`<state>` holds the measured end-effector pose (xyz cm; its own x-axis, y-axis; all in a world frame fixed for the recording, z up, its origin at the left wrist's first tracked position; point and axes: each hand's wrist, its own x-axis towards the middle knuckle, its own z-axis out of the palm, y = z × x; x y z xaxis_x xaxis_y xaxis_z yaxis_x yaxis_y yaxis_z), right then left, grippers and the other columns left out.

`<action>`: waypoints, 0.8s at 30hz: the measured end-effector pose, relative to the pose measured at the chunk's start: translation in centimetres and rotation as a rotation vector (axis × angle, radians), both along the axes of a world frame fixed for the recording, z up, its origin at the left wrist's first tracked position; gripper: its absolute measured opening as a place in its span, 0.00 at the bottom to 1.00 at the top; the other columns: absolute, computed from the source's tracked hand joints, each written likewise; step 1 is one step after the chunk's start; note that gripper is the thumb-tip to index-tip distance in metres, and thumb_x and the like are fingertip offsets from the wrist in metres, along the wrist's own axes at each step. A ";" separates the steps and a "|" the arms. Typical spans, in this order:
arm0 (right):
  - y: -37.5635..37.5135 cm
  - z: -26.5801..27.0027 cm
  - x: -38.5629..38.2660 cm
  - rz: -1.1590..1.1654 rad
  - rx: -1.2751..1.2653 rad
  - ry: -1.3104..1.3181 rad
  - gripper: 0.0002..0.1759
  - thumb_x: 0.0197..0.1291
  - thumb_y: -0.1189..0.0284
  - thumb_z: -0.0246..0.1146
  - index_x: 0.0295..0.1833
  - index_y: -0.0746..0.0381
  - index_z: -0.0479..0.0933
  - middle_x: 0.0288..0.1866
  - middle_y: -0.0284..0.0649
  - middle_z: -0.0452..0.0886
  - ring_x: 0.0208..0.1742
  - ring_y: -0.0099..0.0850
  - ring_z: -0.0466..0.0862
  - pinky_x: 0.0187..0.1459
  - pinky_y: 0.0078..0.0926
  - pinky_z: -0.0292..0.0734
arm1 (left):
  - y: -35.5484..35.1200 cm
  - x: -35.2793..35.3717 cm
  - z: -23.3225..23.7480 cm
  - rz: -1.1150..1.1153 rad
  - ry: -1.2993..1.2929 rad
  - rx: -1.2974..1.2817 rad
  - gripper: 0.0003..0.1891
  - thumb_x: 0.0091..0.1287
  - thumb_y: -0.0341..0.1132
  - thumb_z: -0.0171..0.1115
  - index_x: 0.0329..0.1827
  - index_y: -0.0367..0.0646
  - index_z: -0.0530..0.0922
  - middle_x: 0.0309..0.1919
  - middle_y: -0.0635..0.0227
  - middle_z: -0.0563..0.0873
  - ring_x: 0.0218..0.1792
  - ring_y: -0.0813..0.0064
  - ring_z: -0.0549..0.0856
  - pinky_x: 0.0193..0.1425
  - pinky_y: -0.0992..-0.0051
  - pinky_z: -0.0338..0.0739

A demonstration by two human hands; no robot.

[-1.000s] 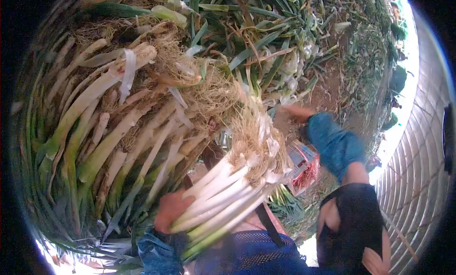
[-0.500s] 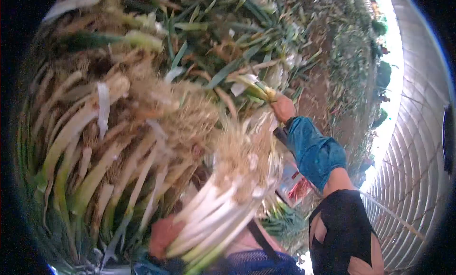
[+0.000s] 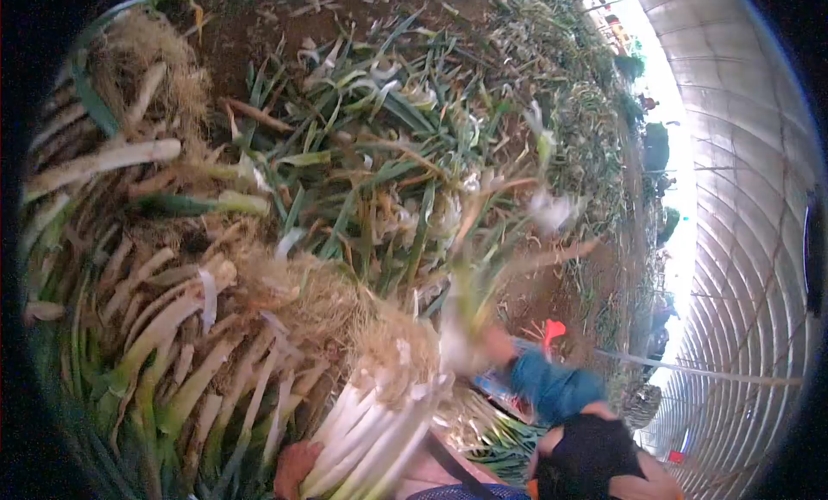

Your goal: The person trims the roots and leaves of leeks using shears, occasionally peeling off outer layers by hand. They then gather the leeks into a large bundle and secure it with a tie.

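My left hand (image 3: 296,467), at the bottom, is closed around the stalks of a bunch of leeks (image 3: 371,427). Their white stalks look peeled, and their roots (image 3: 401,340) point up and away from me. My right hand (image 3: 493,348), in a blue sleeve cuff, is smeared by motion just right of the roots. Blurred leek leaves (image 3: 466,306) stand directly at its fingers; whether it still grips them cannot be made out. Blurred pale scraps (image 3: 552,208) are farther up and to the right.
A large pile of unpeeled leeks (image 3: 172,362) lies on the left, roots outward. Cut leaves (image 3: 397,155) litter the soil ahead. More leeks (image 3: 492,427) lie beyond my leg at lower right, near a red item (image 3: 550,330). A greenhouse cover (image 3: 742,198) arches at right.
The view has shifted, showing more of the littered ground. My right hand, which gripped leek leaves, now appears lower and blurred, with scraps beyond it. My left hand keeps the bunch.
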<state>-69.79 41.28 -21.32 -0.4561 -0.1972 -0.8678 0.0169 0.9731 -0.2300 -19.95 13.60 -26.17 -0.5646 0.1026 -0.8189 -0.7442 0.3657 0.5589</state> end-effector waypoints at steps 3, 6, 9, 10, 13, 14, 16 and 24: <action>0.5 -2.3 10.3 0.391 -0.012 -0.041 0.13 0.61 0.67 0.55 0.45 0.64 0.74 0.40 0.43 0.79 0.37 0.34 0.78 0.36 0.34 0.74 | -1.6 -2.7 4.5 0.175 -0.053 -0.018 0.16 0.64 0.43 0.48 0.35 0.41 0.80 0.33 0.49 0.82 0.38 0.48 0.80 0.42 0.54 0.74; 0.5 1.1 3.3 0.749 0.024 0.276 0.14 0.61 0.68 0.54 0.49 0.63 0.73 0.44 0.44 0.78 0.41 0.35 0.77 0.40 0.34 0.73 | -0.9 -0.5 1.7 0.136 -0.157 0.119 0.22 0.64 0.51 0.51 0.35 0.39 0.81 0.31 0.44 0.81 0.36 0.48 0.80 0.39 0.53 0.71; -2.1 7.3 -10.3 0.879 0.128 0.648 0.15 0.61 0.69 0.52 0.52 0.63 0.72 0.48 0.45 0.77 0.45 0.37 0.77 0.45 0.35 0.73 | -2.6 -3.0 5.7 0.380 -0.158 0.160 0.22 0.65 0.50 0.50 0.32 0.37 0.80 0.29 0.42 0.80 0.34 0.46 0.79 0.38 0.53 0.71; -3.3 9.7 -14.5 0.878 0.163 0.747 0.16 0.61 0.69 0.52 0.53 0.63 0.72 0.49 0.45 0.76 0.47 0.38 0.77 0.46 0.35 0.73 | -3.0 -3.2 5.5 0.300 -0.086 0.090 0.23 0.65 0.50 0.50 0.32 0.35 0.79 0.29 0.42 0.80 0.34 0.44 0.79 0.39 0.52 0.71; -6.9 13.4 -23.1 0.863 0.206 0.907 0.18 0.62 0.70 0.51 0.57 0.62 0.70 0.53 0.46 0.75 0.51 0.39 0.76 0.50 0.35 0.72 | -0.8 -1.3 3.5 0.203 -0.019 -0.043 0.23 0.64 0.50 0.49 0.31 0.35 0.79 0.30 0.41 0.80 0.37 0.44 0.80 0.42 0.52 0.71; -7.2 12.7 -23.8 0.901 0.133 0.869 0.19 0.62 0.71 0.50 0.58 0.62 0.70 0.55 0.46 0.75 0.52 0.40 0.76 0.52 0.35 0.72 | -1.0 -1.7 3.8 0.183 -0.048 -0.020 0.23 0.64 0.51 0.50 0.33 0.35 0.79 0.31 0.41 0.80 0.38 0.44 0.80 0.43 0.52 0.72; -5.9 8.1 -22.9 1.068 -0.172 0.670 0.21 0.62 0.71 0.50 0.60 0.62 0.69 0.57 0.47 0.74 0.55 0.41 0.75 0.55 0.36 0.72 | -1.9 -3.2 5.6 0.154 -0.105 0.022 0.24 0.63 0.52 0.50 0.35 0.36 0.79 0.34 0.41 0.80 0.40 0.44 0.80 0.45 0.53 0.72; -14.4 -7.5 3.9 0.412 -0.153 -0.094 0.09 0.55 0.68 0.56 0.40 0.60 0.72 0.39 0.41 0.76 0.41 0.39 0.78 0.40 0.37 0.71 | -2.5 -4.6 8.5 0.226 -0.158 0.099 0.26 0.60 0.54 0.53 0.49 0.39 0.78 0.39 0.44 0.81 0.42 0.45 0.80 0.48 0.57 0.73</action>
<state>-65.90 26.90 -28.85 -0.2328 -0.4752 -0.8485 -0.3375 0.8578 -0.3878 -24.57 11.13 -17.65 -0.4484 0.0725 -0.8909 -0.8813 0.1303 0.4542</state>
